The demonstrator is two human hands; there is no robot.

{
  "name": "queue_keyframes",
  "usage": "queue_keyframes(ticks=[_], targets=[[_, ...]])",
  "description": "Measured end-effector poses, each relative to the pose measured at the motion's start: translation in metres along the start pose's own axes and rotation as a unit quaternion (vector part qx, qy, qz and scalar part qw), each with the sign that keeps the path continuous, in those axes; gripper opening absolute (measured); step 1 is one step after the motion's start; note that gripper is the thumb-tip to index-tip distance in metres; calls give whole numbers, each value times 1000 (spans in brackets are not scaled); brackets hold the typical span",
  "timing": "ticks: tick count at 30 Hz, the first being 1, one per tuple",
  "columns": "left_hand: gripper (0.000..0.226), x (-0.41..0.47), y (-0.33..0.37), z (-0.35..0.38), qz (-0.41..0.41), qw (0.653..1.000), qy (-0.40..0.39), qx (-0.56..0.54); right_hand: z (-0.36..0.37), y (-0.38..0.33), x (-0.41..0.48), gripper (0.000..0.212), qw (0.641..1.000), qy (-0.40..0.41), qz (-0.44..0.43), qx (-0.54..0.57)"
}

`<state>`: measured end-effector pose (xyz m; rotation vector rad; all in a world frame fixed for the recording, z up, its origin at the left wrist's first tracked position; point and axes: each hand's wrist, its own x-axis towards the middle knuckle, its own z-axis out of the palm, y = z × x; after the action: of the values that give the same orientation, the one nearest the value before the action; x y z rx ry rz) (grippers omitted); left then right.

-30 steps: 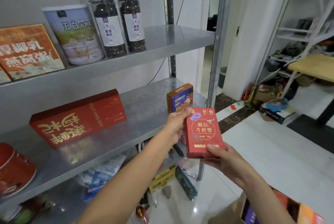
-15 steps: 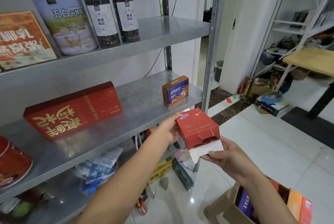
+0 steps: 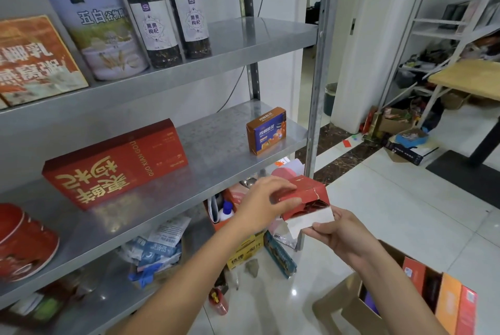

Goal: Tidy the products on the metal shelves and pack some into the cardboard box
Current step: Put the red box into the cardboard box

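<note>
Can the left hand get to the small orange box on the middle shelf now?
Probably not yet: nothing blocks the way to the orange box, but the left hand is busy, gripping the red box.

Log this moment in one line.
left hand: grips small red box | right hand: holds its open end | cardboard box: partly filled

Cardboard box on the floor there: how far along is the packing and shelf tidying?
Partly done. The cardboard box already holds several upright cartons. In hand: the left hand and right hand grip a small red box whose end flap is open. Left: the long red box and blue-orange box sit on the middle shelf.
</note>
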<state>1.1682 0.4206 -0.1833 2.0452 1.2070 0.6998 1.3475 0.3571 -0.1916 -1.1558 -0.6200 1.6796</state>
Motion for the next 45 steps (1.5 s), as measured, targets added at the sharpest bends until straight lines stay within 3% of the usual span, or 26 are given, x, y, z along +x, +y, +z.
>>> queue_keyframes(ticks=[4,12,19,25,29,37,45], targets=[[59,-7,-4,3,38,992,-13,117,7,2,2,36,1000,15,7,7],[57,-13,-1,-1,129,949,-25,286,17,8,2,29,999,35,23,13],[46,-13,-4,-16,144,947,-78,276,21,12,1,29,998,27,50,12],[34,-15,-5,-15,161,943,-50,286,24,11,0,30,998,27,59,14],[55,-13,-3,-10,155,946,-17,283,23,11,-1,31,997,30,72,20],[67,-10,0,-2,98,975,36,197,17,10,-10,32,996,31,85,24],[29,-16,5,8,40,997,-61,39,4,11,-21,32,998,45,47,25]])
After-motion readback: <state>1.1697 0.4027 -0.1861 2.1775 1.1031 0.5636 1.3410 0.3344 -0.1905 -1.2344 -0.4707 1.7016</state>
